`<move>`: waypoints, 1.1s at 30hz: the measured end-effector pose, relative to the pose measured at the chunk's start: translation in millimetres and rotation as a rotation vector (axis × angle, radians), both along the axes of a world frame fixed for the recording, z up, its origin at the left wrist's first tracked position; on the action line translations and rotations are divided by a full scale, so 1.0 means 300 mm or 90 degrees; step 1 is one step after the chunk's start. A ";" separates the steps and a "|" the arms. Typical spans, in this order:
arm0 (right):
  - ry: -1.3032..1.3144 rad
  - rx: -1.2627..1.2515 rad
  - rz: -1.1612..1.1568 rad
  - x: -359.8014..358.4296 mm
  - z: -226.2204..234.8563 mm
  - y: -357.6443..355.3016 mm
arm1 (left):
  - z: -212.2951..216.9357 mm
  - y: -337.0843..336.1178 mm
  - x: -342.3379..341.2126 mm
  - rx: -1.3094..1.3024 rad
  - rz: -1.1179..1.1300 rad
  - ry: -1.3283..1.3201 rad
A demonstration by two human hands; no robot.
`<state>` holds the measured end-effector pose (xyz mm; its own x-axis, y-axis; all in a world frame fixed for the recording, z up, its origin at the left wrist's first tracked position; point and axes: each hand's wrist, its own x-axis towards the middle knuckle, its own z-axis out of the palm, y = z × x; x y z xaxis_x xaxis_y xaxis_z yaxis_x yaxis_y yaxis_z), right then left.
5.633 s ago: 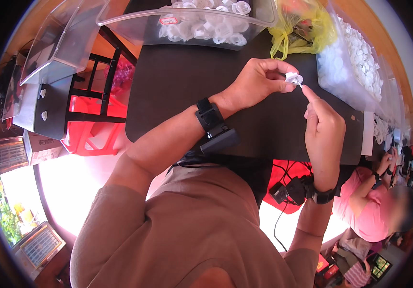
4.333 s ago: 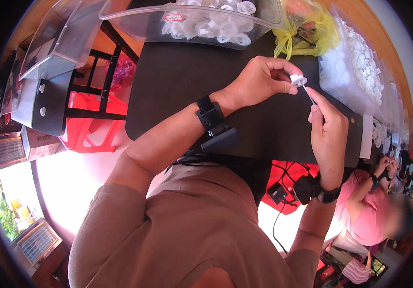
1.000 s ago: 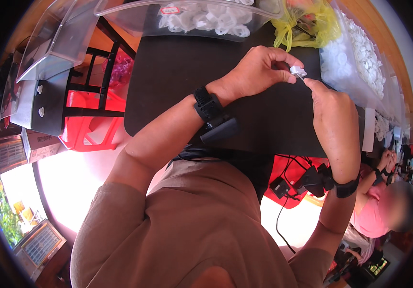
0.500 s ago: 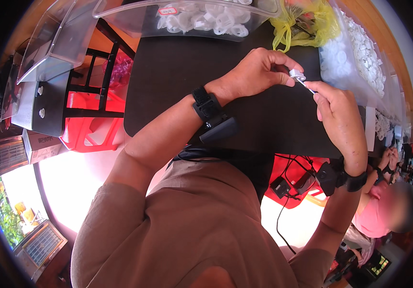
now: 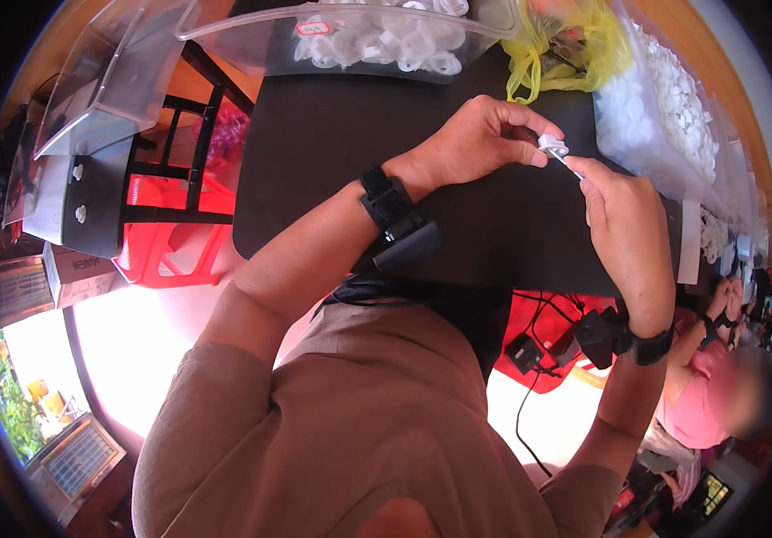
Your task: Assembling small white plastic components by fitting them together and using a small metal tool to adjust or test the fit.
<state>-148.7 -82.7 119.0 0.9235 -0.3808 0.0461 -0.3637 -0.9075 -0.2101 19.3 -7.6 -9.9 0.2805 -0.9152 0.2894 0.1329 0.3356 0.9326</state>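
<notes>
Part: small white plastic piece [image 5: 552, 144], held above the dark counter [image 5: 332, 152] near its far right side, at about 1 o'clock from the middle of the view.
Left hand: the left hand [image 5: 485, 139] has thumb and fingertips closed on the white piece and steadies it; the wrist carries a black band [image 5: 386, 199] with a dark block clipped below it.
Right hand: the right hand [image 5: 619, 224] pinches a thin pale pin or stick [image 5: 569, 164] whose tip meets the white piece; the other fingers are curled in.
Change: over the last seconds the right hand has slid from directly under the piece out toward 4 o'clock, its wrist dropping lower, so the stick now comes at the piece on a slant; the left hand has hardly shifted.
Meaning: I judge the fitting or poking of this one piece is under way and not done, since both hands are on it.
Bin: clear tub [image 5: 377, 40] of white rings, at 12 o'clock on the counter's far edge.
Bag: yellow plastic bag [image 5: 565, 54], just right of the tub.
Stock: clear bags of small white pieces [image 5: 664, 108], at 2 o'clock, beside the right hand.
Stool: red stool [image 5: 171, 242], at 9 o'clock, below the counter.
Neighbour: another person in a pink top [image 5: 700, 412], at 4 o'clock.
</notes>
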 end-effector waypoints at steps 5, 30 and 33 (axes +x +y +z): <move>-0.086 -0.011 -0.010 -0.028 0.012 0.030 | 0.032 0.022 0.010 0.000 0.000 0.085; -0.126 -0.253 -0.012 -0.037 -0.021 0.075 | 0.051 0.023 -0.001 -0.025 0.035 0.079; -0.121 -0.273 -0.012 -0.036 -0.020 0.077 | 0.045 0.014 -0.009 -0.035 0.041 0.096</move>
<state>-159.6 -59.6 112.9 0.8769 -0.3068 0.3701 -0.3722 -0.9205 0.1187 16.7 -3.2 3.5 0.3817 -0.8780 0.2888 0.2464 0.3978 0.8838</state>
